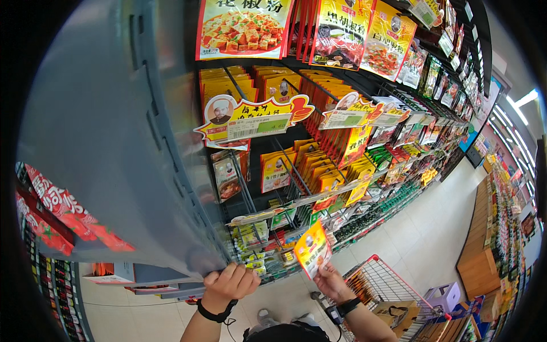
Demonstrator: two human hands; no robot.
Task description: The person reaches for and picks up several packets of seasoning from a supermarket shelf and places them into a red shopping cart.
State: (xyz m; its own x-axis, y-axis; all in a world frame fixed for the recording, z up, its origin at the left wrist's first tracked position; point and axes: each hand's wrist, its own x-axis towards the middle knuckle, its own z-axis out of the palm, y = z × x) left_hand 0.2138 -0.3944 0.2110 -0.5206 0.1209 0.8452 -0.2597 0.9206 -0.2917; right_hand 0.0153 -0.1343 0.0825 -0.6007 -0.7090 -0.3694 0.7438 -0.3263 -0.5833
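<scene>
My right hand [331, 280] pinches the lower end of a yellow-and-white seasoning packet [313, 249], which stands tilted in front of the lower racks. My left hand [232, 281] is curled into a fist at the lower corner of a grey metal shelf end panel [141, 179]; whether it grips the panel's edge is hidden. Before me, yellow and red spice packets [318, 171] hang in rows on metal hooks. Larger spice packets [243, 30] hang higher up. Price labels on shaped cards [256, 119] front the hooks.
A wire shopping cart [386, 278] with a red rim stands at my right, holding brown cardboard [395, 314]. Beyond it are a pale purple stool [443, 296] and a wood-sided display [478, 256]. Red packages [72, 209] hang left of the panel. Tiled floor [423, 222] runs along the aisle.
</scene>
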